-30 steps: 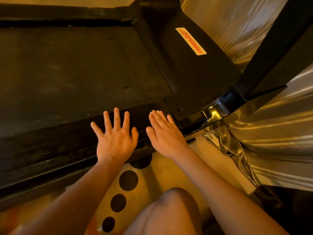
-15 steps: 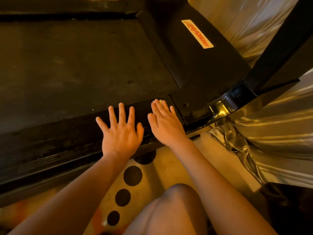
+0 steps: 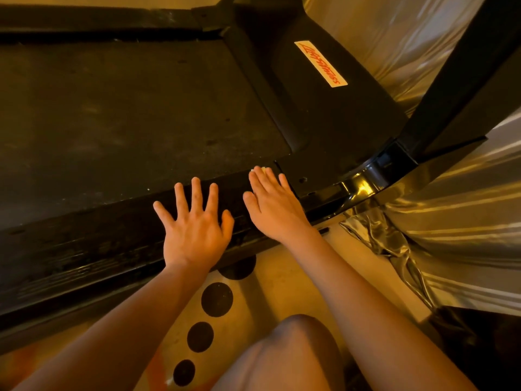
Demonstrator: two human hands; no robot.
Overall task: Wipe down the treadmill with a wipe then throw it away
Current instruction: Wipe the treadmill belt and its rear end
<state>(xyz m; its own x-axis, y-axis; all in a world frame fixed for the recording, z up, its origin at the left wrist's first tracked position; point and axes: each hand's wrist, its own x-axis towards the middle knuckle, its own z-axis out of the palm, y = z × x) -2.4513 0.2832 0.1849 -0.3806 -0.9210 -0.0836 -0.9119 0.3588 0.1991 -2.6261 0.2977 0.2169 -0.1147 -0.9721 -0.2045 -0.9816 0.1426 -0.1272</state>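
Observation:
The black treadmill fills the upper left, with its dark belt (image 3: 118, 114) and a ribbed side rail (image 3: 84, 249) along the near edge. My left hand (image 3: 194, 227) lies flat on that rail with fingers spread and nothing under it. To its right, my right hand (image 3: 273, 204) presses flat on the rail with straight fingers. A small pale piece of the wipe (image 3: 260, 169) peeks out beyond its fingertips; the rest is hidden under the palm.
The motor cover (image 3: 338, 117) carries a white label with red writing (image 3: 320, 64). A black upright post (image 3: 465, 80) rises at the right. Shiny silver curtain fabric (image 3: 451, 221) hangs behind it. A dotted floor mat (image 3: 217, 299) and my knee (image 3: 293, 354) lie below.
Both hands stay flat on the side rail and hardly shift relative to it. The camera view has drifted a little.

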